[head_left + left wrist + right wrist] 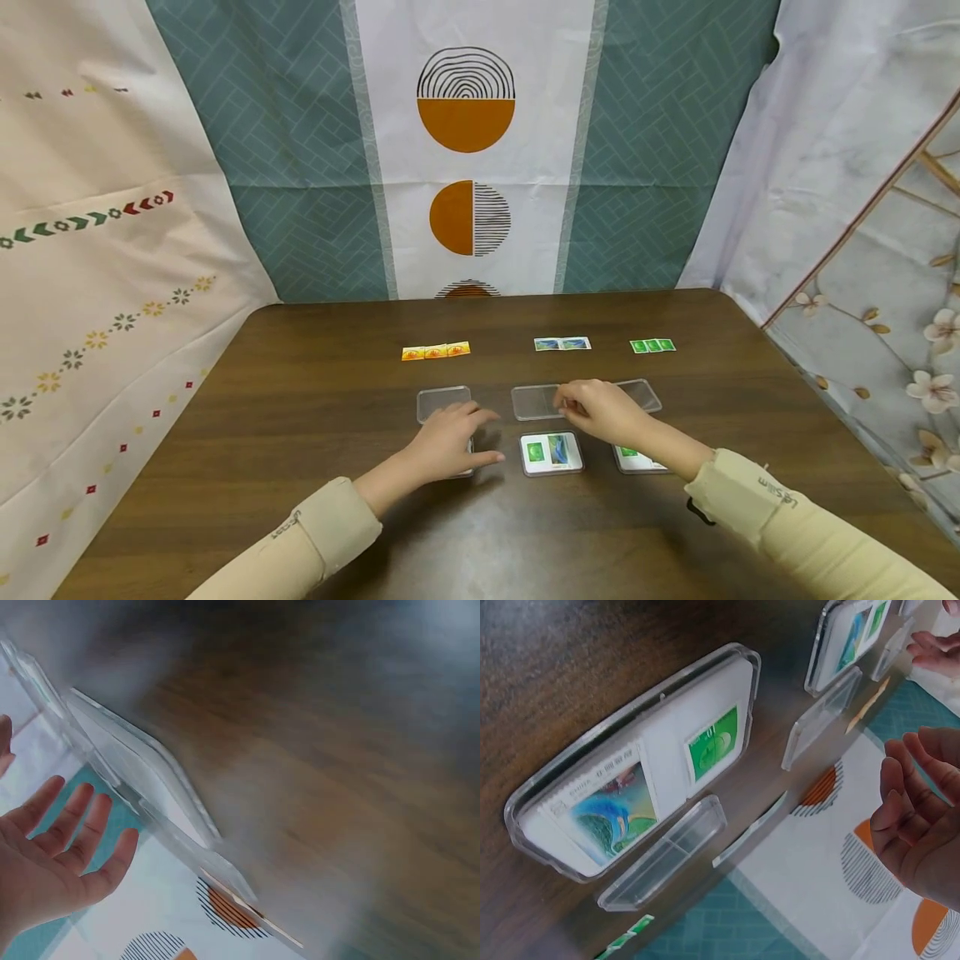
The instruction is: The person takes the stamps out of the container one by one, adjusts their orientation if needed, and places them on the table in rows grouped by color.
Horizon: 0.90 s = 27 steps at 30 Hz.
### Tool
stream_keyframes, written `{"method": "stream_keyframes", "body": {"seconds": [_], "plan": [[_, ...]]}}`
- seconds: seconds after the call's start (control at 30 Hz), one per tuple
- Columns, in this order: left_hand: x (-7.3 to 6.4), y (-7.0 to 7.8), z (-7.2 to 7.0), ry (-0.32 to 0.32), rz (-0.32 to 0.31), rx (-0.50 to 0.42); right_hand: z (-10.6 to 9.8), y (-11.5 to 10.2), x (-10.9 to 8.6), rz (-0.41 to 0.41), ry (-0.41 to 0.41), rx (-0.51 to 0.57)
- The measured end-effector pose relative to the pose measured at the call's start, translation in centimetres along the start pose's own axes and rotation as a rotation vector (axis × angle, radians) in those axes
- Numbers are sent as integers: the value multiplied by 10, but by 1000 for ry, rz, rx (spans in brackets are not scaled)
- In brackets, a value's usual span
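2 hands out over the dark wooden table (300, 433), both free of any grip!
Room first: wood grain runs wide left of the left hand (453, 442), its fingers splayed above a mostly hidden case; the straight far edge lies well beyond both hands. The right hand (603, 410) curls loosely, overlapping the transparent middle lid (534, 403), contact impossible to call. Between the hands, nearer the body, sits the middle case (551, 454): rounded corners, white insert, green and blue stamps. Ahead of them, 3 paper strips: orange (436, 352), blue (562, 343), green (652, 346).
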<state>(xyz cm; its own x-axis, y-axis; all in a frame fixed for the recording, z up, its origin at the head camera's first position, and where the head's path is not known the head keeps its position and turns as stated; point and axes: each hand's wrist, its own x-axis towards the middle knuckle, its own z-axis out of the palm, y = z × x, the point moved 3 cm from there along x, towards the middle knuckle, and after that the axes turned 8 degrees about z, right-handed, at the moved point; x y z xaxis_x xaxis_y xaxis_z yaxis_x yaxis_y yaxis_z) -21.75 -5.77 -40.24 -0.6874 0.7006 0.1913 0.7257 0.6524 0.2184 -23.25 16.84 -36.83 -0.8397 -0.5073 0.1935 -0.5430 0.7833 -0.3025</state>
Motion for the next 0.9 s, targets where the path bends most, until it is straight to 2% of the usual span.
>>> {"method": "stream_keyframes", "body": {"seconds": [0.23,0.5,0.73,0.9], "plan": [[17,12,8,-44,7,24,8,0,0,-3,-23,9],[26,19,14,-30,-9,57,15,-3,-1,-23,-31,2],[28,21,21,-89,-18,40,22,-5,-3,-16,-69,24],[28,20,25,-99,-25,49,27,-5,-5,-40,-68,5]]}}
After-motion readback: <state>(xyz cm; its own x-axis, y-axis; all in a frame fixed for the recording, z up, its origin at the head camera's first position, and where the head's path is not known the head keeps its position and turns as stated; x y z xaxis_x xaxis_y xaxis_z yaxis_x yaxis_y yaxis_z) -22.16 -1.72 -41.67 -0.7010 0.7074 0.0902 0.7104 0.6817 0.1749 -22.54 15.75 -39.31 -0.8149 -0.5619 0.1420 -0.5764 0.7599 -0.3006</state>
